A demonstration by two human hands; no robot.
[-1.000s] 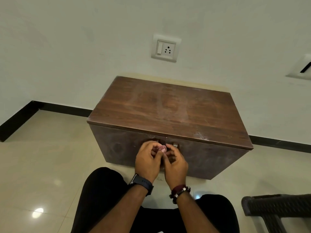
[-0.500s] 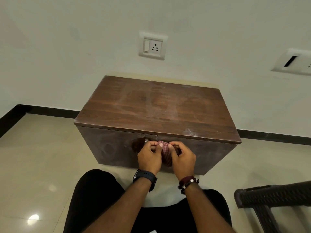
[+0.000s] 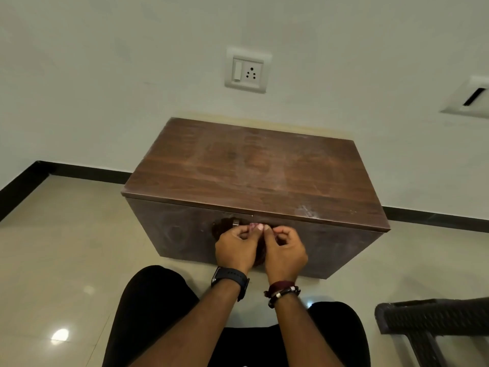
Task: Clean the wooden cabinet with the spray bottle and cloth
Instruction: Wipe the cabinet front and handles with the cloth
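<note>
A room in a home, sparsely furnished: glossy beige floor tiles (image 3: 60,260) run to a plain white wall (image 3: 105,75) edged with black skirting (image 3: 87,172). A white switch-and-socket plate (image 3: 248,70) sits at twelve o'clock, a dark woven-plastic chair (image 3: 434,324) at four o'clock.

— Where is there room to pass?
— Above the cabinet (image 3: 254,170): its top lies bare. The floor (image 3: 66,247) to its left is open too.
— And what blocks?
— The wall (image 3: 132,62) right behind it, and a dark chair (image 3: 434,321) at near right.
</note>
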